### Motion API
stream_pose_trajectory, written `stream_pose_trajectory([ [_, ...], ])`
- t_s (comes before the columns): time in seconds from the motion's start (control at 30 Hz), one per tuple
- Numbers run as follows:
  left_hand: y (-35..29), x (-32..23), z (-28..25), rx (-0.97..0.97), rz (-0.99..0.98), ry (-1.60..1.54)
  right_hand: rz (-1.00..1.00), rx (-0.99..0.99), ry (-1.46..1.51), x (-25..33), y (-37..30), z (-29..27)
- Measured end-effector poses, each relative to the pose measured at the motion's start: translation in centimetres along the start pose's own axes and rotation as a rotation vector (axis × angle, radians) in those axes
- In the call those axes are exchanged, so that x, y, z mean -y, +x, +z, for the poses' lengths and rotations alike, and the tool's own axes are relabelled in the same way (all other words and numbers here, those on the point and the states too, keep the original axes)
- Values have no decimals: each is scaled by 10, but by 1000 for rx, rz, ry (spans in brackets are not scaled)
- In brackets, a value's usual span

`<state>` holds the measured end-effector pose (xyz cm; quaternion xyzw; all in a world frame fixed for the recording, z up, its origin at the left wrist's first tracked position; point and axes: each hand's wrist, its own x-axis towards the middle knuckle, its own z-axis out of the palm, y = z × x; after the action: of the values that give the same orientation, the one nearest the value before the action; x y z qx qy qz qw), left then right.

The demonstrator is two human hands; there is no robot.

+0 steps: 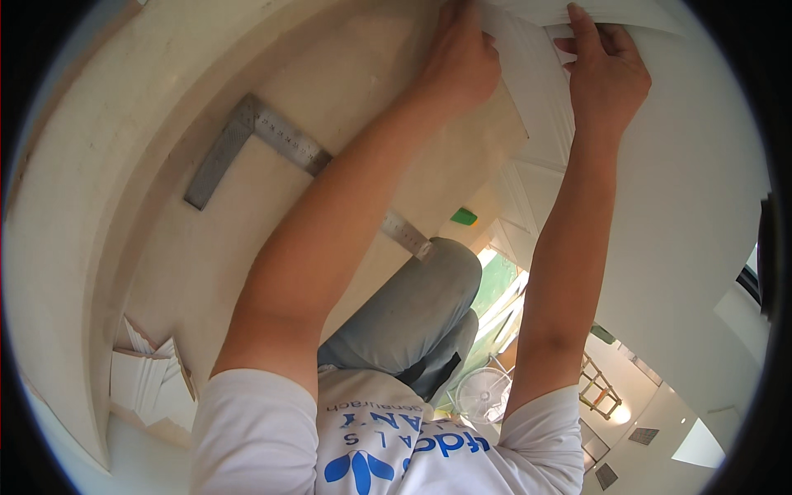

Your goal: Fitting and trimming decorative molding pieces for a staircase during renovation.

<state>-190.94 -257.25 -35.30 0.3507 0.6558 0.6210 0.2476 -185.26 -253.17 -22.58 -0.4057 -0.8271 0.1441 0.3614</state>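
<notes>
My left hand (464, 62) is up at the top of the head view, fingers curled at the end of a pale strip; what they grip is hidden. To its right, my right hand (609, 78) has its thumb and forefinger spread, with the fingertips against the white moulding (528, 74). The other fingers bend behind. Partly covered by my left forearm, a metal try square (219, 163) with a ruled blade lies on the beige surface (247, 214).
Cut white moulding pieces (153, 375) are piled at the lower left. A small green object (464, 216) lies by my knee (450, 264). Farther off are a round fan (484, 394) and a ladder (600, 388). A large white panel (685, 165) stretches along the right.
</notes>
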Motion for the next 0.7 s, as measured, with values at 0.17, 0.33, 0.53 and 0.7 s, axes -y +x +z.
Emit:
stream_pose_trajectory([
  [0.17, 3, 2, 7, 51, 10, 5, 29, 5, 43, -9, 2, 2],
  [0.33, -9, -20, 5, 152, -23, 2, 5, 14, -70, -13, 8, -5],
  [0.53, -12, -19, -1, 144, 73, 154, -176, 132, -585, 11, 14, -28],
  [0.7, -3, -7, 12, 142, 114, 323, -485, 92, -924, 16, 25, -29],
])
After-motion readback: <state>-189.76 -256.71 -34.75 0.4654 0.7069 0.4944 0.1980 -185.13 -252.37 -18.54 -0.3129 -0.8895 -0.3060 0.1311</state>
